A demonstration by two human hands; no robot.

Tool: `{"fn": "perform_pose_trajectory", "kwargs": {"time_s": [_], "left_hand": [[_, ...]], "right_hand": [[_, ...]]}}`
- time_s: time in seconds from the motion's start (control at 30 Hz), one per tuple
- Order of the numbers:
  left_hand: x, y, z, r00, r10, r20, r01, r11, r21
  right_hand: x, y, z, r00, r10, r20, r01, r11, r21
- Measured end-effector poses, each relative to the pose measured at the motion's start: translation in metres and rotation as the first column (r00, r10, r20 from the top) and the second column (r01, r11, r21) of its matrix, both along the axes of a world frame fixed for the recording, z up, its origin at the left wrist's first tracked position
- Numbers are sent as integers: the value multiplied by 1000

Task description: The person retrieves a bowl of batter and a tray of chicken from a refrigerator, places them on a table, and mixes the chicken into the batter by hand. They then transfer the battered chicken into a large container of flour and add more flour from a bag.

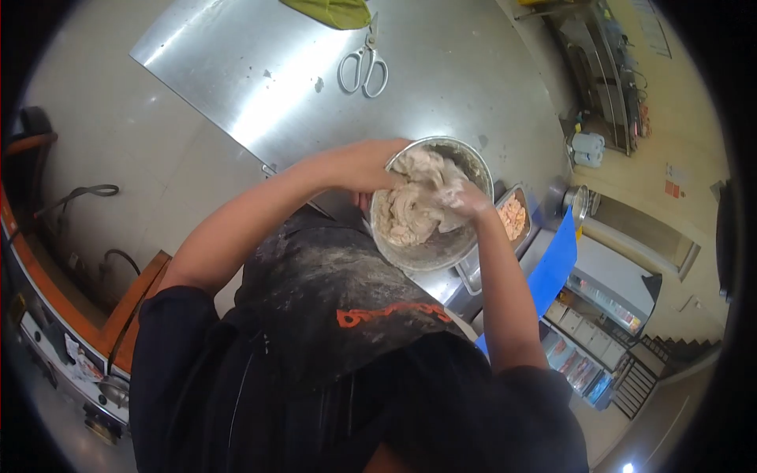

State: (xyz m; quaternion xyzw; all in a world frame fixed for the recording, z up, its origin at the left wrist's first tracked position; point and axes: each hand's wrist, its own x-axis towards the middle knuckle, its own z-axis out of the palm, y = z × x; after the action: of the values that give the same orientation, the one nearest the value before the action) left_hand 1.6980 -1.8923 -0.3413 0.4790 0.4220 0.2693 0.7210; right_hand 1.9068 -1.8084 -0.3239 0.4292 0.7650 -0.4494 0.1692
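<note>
A round metal bowl [482, 169] is tilted in front of my apron, at the near edge of the steel table. Inside lies a pale, sticky mass of dough [410, 213]. My left hand [381, 169] is closed on the bowl's left rim, with some fingertips showing below on the outside. My right hand [461, 199] reaches in from the right and presses into the dough. It is coated whitish and somewhat blurred, and its fingers are partly sunk in the mass.
Scissors [364, 69] and a green cloth-like item [335, 11] lie on the steel table [441, 63]. To the bowl's right, a metal tray [471, 272] holds orange-pink bits [512, 217], with a blue panel [552, 268] beyond. An orange-edged counter [118, 315] stands at left.
</note>
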Motion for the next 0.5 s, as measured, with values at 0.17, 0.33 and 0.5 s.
{"fn": "perform_pose_trajectory", "kwargs": {"time_s": [0.17,0.33,0.5], "left_hand": [[-2,13,-12,999,-32,-26,31,998,-48],[-13,13,-3,996,-9,-85,4,998,-63],[-8,16,-8,997,-15,-78,10,998,-63]], "right_hand": [[-12,-53,-97,963,122,241,-210,900,381],[27,-40,-35,882,447,146,-461,884,76],[0,-59,-26,892,215,398,-292,946,143]]}}
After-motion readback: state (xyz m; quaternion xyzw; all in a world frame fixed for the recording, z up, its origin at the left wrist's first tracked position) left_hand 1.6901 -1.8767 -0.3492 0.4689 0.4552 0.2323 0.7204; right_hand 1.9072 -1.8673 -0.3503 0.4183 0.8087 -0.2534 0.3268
